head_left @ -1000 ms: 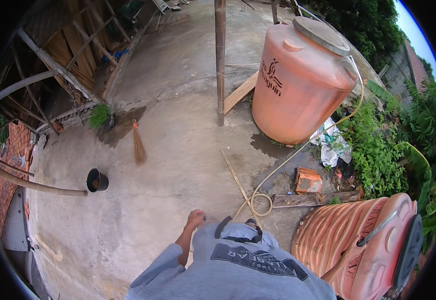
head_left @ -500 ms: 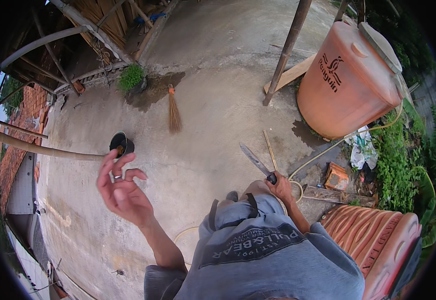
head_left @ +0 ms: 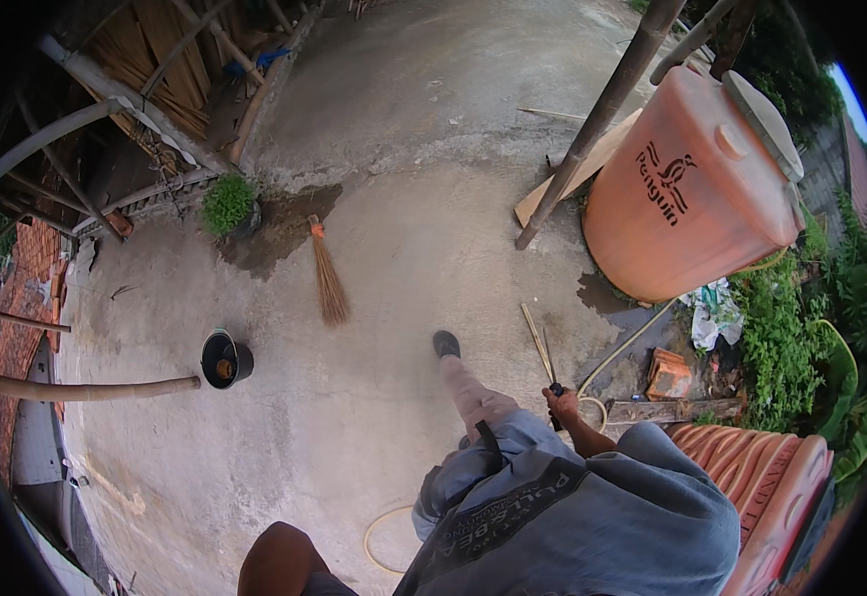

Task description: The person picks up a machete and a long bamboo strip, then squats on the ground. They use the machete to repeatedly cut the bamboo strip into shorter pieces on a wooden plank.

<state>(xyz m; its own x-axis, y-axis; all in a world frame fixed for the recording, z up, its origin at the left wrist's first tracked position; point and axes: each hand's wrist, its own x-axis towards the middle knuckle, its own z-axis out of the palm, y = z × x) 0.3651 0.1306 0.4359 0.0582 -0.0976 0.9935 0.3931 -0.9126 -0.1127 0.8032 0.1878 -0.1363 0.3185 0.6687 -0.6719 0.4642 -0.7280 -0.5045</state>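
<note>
Outdoors, damp concrete yard [head_left: 384,129], orange tank [head_left: 692,189]; right hand [head_left: 560,405] grip closed around shears [head_left: 549,372].

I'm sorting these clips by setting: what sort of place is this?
Probably a rural backyard: a bare concrete yard, a large orange water tank beside weeds, and a straw broom lying near a black bucket.
</note>
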